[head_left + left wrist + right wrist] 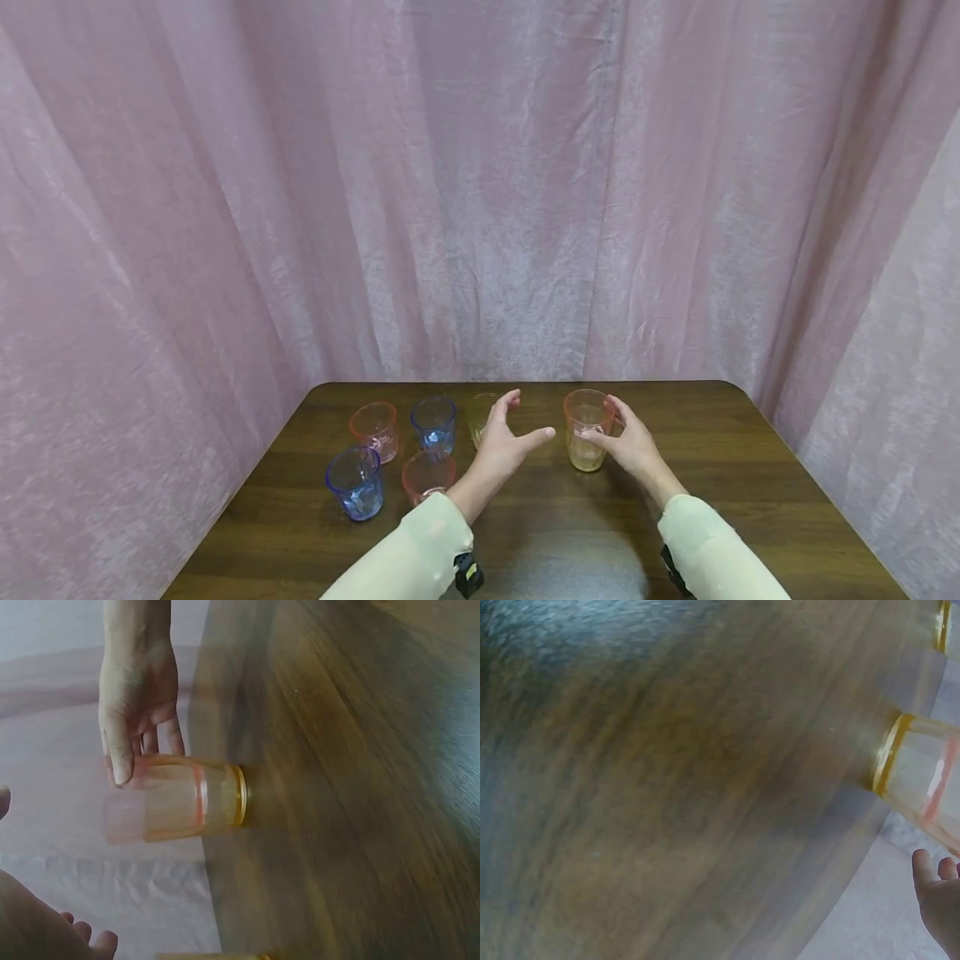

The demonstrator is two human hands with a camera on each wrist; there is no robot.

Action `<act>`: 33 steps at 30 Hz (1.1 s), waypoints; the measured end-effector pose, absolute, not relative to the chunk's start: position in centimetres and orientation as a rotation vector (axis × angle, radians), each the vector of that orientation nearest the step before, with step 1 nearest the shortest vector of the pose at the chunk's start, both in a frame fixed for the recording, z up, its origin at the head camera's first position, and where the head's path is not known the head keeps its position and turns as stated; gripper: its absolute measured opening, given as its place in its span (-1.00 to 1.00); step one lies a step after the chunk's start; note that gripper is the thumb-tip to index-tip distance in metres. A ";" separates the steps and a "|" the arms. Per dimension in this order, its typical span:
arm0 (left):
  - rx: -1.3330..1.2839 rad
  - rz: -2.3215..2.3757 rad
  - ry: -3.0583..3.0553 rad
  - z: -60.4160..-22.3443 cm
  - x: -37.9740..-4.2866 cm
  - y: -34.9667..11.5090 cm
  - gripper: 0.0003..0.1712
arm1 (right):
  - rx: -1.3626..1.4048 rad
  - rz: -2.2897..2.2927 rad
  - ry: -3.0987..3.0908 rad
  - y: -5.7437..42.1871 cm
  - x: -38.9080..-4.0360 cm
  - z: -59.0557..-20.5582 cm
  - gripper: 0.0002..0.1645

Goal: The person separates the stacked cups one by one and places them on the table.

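Note:
A clear pink-rimmed glass (585,407) sits nested inside a yellow glass (586,459), the pair upright on the table right of centre. My right hand (632,443) holds the pink glass from its right side, thumb across the front and fingers round the back. In the left wrist view the thumb overlaps the upper wall of the pink glass (124,817). My left hand (501,442) is held up to the left of the stack, thumb and fingers spread apart with nothing between them. It partly covers another yellow glass (477,412) behind it.
On the left side of the brown table (720,467) stand a pink glass (375,433) and a blue glass (433,423) at the back. A second blue glass (356,485) and another pink glass (427,473) are nearer, by my left sleeve. A pink curtain (510,208) hangs behind.

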State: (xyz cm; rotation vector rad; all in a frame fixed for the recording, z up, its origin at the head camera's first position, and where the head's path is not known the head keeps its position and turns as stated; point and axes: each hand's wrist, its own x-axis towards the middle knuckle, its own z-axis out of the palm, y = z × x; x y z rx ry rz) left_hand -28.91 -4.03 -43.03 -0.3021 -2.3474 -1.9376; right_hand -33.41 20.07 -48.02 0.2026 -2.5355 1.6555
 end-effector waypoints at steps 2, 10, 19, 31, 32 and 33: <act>-0.307 -1.954 -2.352 -43.3 -29.3 -3.2 0.09 | 0.196 1.656 -2.542 20.1 -33.3 -48.2 0.13; -0.320 -1.876 -2.395 -44.5 -31.5 -0.3 0.07 | 0.183 1.631 -2.555 20.4 -33.3 -48.8 0.10; -0.328 -1.807 -2.512 -45.4 -33.7 1.6 0.12 | 0.178 1.649 -2.599 20.3 -33.4 -49.5 0.17; -0.375 -1.870 -2.572 -46.1 -35.6 3.4 0.23 | 0.211 1.660 -2.574 20.4 -33.4 -49.9 -0.02; -0.375 -1.869 -2.573 -46.1 -35.7 3.5 0.23 | 0.209 1.664 -2.570 20.4 -33.4 -49.9 -0.02; -0.374 -1.867 -2.576 -46.2 -35.7 3.6 0.22 | 0.209 1.664 -2.570 20.4 -33.5 -49.9 -0.02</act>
